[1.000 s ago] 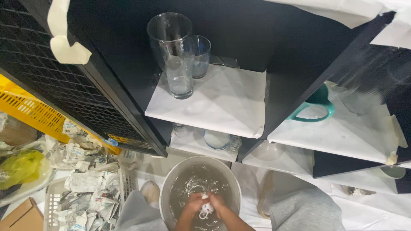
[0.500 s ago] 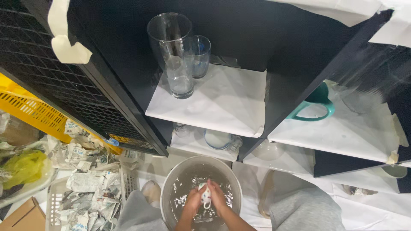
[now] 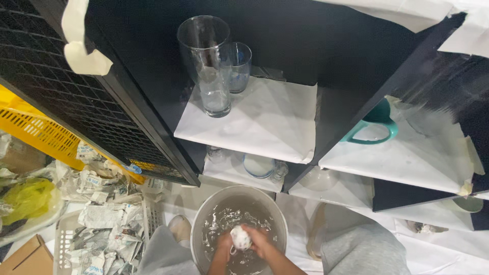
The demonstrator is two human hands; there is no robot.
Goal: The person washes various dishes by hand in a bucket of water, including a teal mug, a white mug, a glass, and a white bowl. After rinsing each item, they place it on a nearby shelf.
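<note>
Both my hands are down in a round grey basin of soapy water on the floor between my knees. My left hand and my right hand close together around a small white foamy object; what it is I cannot tell. On the black shelf above stand a tall clear glass and a shorter clear glass on white paper.
A teal mug sits in the right-hand shelf compartment. Glass pieces lie on the lower shelves. Crumpled newspaper in a white basket, a yellow crate, a black mesh panel and a cardboard box are to the left.
My hands have shifted slightly within the basin, turning the white object between them. The view has barely moved.
</note>
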